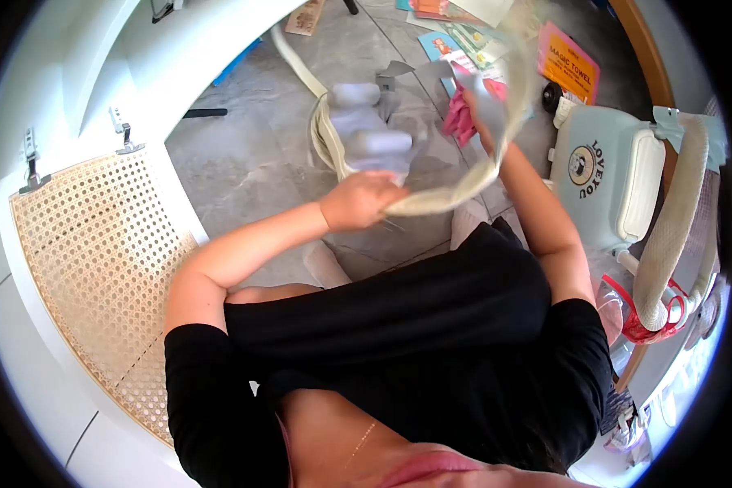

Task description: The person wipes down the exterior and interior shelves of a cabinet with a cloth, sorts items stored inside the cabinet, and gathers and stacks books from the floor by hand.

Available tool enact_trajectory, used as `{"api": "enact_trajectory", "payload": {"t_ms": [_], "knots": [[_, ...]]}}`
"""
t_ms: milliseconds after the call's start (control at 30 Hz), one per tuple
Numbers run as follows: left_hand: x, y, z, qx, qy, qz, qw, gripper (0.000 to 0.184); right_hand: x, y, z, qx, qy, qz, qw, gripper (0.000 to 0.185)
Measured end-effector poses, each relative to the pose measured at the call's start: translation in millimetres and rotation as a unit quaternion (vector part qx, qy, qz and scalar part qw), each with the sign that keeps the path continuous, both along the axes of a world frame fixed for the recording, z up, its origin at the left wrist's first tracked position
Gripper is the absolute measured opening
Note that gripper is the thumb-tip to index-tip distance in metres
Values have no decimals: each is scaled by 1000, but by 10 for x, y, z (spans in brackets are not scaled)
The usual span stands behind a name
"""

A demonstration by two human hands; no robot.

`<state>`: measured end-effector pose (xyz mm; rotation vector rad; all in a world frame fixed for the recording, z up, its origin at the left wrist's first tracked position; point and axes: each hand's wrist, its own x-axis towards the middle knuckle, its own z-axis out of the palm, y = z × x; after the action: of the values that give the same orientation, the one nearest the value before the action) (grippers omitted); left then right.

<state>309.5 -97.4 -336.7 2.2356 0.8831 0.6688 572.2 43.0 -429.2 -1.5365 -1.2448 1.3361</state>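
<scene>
Your left hand is closed around the cream strap, which loops out ahead of you. Farther off, your right hand is blurred beside the pink cloth; I cannot tell its grip. Papers lie beyond.

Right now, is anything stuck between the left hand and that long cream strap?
No, nothing visible. The left hand is closed right on the cream strap. I can't see inside its grip, though.

Bare left hand curled tight, bare left elbow bent; bare right hand, blurred, out farther ahead!
</scene>
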Motion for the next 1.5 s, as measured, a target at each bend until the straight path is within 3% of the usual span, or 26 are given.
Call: {"api": "enact_trajectory", "payload": {"t_ms": [33,67,100,233,333,367,533,667,767,800,833,933,967,1067,1100,1200,1333,1367,1400,1467,1500], "knots": [[18,-78,-196,-3,24,-80,996,33,87,25,-318,34,-11,4,999,30],[24,-164,-302,-20,37,-93,995,35,179,16,-639,65,-21,8,998,31],[6,-248,-360,-37,52,-107,992,37,76,-19,-167,-31,6,-5,999,32],[-137,-473,-431,-104,114,-103,983,33,71,-47,8,-44,9,12,999,32],[-152,-525,-430,-105,131,-68,983,28,90,7,-145,-94,123,-26,988,31],[-132,-513,-393,-100,132,-56,985,26,83,34,-132,-93,104,-18,990,32],[4,-203,20,-347,148,107,920,29,197,294,-133,-61,76,-35,995,36],[-6,35,245,-407,13,220,886,35,293,354,557,-63,337,-201,918,31],[-28,136,168,-384,-85,254,884,31,298,325,904,18,256,-302,918,29],[-37,161,167,-386,-121,264,876,30,299,258,916,43,213,-283,934,28],[-39,176,188,-396,-133,259,871,30,292,197,910,68,170,-262,947,28],[6,258,321,-426,-169,241,855,32,-96,-258,957,269,27,-43,962,33],[-72,234,127,-428,-131,244,860,35,-385,-506,984,351,-27,55,934,35],[-101,195,198,-518,-261,259,772,37,-768,-813,857,539,-101,263,794,43],[-159,164,103,-476,-240,241,811,38,-781,-747,798,525,-74,284,799,44],[-292,219,126,-447,-208,245,835,39,-837,-525,724,512,-24,303,803,45],[-375,342,195,-494,-278,242,787,36,-923,-191,553,481,-46,239,842,36],[-402,350,237,-471,-284,260,794,35,-850,-62,535,303,-82,243,918,30],[-444,386,296,-449,-290,274,800,34,-718,97,498,113,-116,234,959,25],[-543,493,439,-405,-298,300,811,33,-322,210,10,232,-316,210,896,25],[-576,585,494,-373,-333,376,780,31,-234,233,-17,225,-301,205,904,27]]}}
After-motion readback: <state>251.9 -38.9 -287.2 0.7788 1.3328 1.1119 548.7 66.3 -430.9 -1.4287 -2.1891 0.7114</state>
